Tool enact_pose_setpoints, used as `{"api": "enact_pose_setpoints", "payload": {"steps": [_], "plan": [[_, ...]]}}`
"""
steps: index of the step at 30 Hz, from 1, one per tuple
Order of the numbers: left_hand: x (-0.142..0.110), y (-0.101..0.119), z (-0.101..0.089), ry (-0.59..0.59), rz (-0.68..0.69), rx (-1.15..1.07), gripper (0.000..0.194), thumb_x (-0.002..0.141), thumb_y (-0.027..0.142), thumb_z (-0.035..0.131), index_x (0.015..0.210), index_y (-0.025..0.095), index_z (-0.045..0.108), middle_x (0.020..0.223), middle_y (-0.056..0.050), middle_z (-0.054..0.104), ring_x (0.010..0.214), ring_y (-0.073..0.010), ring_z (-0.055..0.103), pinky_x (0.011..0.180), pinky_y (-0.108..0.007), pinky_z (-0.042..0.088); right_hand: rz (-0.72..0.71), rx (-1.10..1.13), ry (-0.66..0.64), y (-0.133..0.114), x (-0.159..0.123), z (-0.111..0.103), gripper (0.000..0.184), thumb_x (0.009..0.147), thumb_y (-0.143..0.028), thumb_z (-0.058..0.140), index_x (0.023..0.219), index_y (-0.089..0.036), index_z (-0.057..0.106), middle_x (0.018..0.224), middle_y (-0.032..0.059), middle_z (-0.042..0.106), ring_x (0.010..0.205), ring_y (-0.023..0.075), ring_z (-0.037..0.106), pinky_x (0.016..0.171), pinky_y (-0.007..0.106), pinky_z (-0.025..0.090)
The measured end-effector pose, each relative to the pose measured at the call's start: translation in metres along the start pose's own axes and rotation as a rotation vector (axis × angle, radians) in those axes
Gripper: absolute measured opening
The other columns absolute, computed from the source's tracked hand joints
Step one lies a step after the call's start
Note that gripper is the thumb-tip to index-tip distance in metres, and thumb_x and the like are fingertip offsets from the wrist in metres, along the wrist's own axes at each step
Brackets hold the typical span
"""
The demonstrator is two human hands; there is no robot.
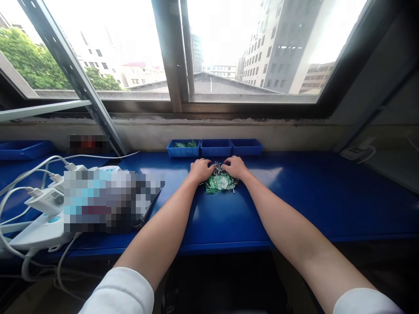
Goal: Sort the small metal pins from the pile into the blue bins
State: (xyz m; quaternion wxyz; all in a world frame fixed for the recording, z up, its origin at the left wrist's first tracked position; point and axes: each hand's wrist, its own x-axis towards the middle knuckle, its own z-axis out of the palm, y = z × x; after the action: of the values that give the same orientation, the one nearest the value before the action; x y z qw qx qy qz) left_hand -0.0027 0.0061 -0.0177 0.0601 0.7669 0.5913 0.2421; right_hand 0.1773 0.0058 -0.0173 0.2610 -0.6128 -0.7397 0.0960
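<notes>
Though loose, metal pieces (218, 167) between fingers (228, 167).

Metal pieces (218, 167) too small to identify, bulky item (109, 200) pixelated, sleeves (122, 291) cut off

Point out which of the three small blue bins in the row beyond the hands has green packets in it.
The leftmost bin: green packets show inside it, while none show in the middle bin or the rightmost bin.

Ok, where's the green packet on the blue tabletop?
In the head view, the green packet lies near the centre, between and slightly below the left hand and right hand, among small metal pieces.
</notes>
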Motion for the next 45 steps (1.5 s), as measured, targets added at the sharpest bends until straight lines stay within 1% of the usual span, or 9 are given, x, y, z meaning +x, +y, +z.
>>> {"api": "enact_pose_setpoints", "payload": {"steps": [3,5,14,19,23,28,31,37,45], "plan": [[-0.003,0.002,0.000,0.003,0.025,0.011,0.034,0.082,0.042,0.044,0.095,0.024,0.070,0.112,-0.008,0.064,0.107,-0.0277,0.052,0.089,-0.037,0.037,-0.046,0.026,-0.021,0.001,0.000,0.002,0.023,0.078,-0.035,0.052,0.082,-0.020,0.070,0.096,0.0071,0.065,0.089,0.0204,0.058,0.080,0.028,0.041],[-0.003,0.003,0.001,0.012,0.029,0.009,0.033,0.082,0.040,0.043,0.090,0.025,0.071,0.110,-0.008,0.064,0.105,-0.0273,0.053,0.088,-0.038,0.037,-0.055,0.038,-0.015,0.001,0.000,0.002,0.022,0.078,-0.034,0.052,0.080,-0.021,0.070,0.092,0.0056,0.067,0.085,0.0191,0.059,0.077,0.027,0.042],[-0.001,0.003,0.003,0.023,0.012,0.006,0.032,0.082,0.040,0.044,0.090,0.024,0.071,0.110,-0.009,0.063,0.104,-0.0290,0.052,0.087,-0.040,0.037,-0.027,0.062,-0.037,-0.001,0.000,0.002,0.021,0.078,-0.037,0.056,0.079,-0.022,0.070,0.087,0.0053,0.069,0.084,0.0199,0.061,0.073,0.027,0.043],[-0.001,0.003,0.002,0.018,0.005,0.008,0.032,0.082,0.041,0.044,0.090,0.025,0.070,0.109,-0.008,0.063,0.104,-0.0297,0.052,0.087,-0.042,0.037,-0.025,0.053,-0.019,-0.002,0.000,0.002,0.025,0.081,-0.039,0.051,0.076,-0.022,0.069,0.087,0.0061,0.069,0.084,0.0207,0.062,0.073,0.028,0.042],[-0.002,0.004,0.001,0.008,0.001,-0.006,0.032,0.082,0.042,0.045,0.090,0.025,0.070,0.109,-0.008,0.063,0.103,-0.0288,0.052,0.087,-0.040,0.037,-0.023,0.078,-0.030,-0.003,-0.002,0.000,0.030,0.081,-0.045,0.051,0.076,-0.021,0.069,0.086,0.0061,0.069,0.082,0.0203,0.061,0.071,0.027,0.041],[-0.002,0.004,-0.001,0.009,-0.004,-0.009,0.030,0.082,0.041,0.045,0.090,0.026,0.070,0.108,-0.007,0.063,0.102,-0.0285,0.052,0.086,-0.041,0.037,-0.043,0.091,-0.051,-0.004,-0.003,-0.002,0.042,0.073,-0.060,0.055,0.075,-0.021,0.068,0.085,0.0058,0.069,0.079,0.0201,0.061,0.067,0.027,0.041],[-0.002,0.003,0.000,0.018,0.000,-0.006,0.029,0.082,0.041,0.046,0.090,0.026,0.070,0.107,-0.007,0.063,0.103,-0.0282,0.052,0.087,-0.040,0.037,-0.035,0.072,-0.075,-0.006,-0.002,-0.002,0.041,0.072,-0.061,0.056,0.076,-0.021,0.068,0.086,0.0056,0.068,0.081,0.0207,0.060,0.070,0.028,0.040],[-0.002,0.003,0.001,0.020,-0.003,-0.025,0.028,0.081,0.041,0.048,0.089,0.026,0.070,0.106,-0.007,0.063,0.102,-0.0269,0.052,0.086,-0.038,0.036,0.055,0.031,-0.102,-0.012,-0.001,-0.001,0.031,0.075,-0.051,0.058,0.077,-0.022,0.067,0.086,0.0050,0.068,0.090,0.0228,0.059,0.083,0.035,0.036],[-0.004,0.008,-0.006,0.012,-0.024,-0.052,0.022,0.080,0.036,0.051,0.083,0.024,0.069,0.100,-0.004,0.064,0.095,-0.0229,0.056,0.087,-0.038,0.033,0.076,0.028,-0.108,-0.016,-0.004,-0.003,0.024,0.077,-0.044,0.057,0.081,-0.023,0.068,0.091,0.0037,0.068,0.092,0.0216,0.058,0.085,0.035,0.034]]}}
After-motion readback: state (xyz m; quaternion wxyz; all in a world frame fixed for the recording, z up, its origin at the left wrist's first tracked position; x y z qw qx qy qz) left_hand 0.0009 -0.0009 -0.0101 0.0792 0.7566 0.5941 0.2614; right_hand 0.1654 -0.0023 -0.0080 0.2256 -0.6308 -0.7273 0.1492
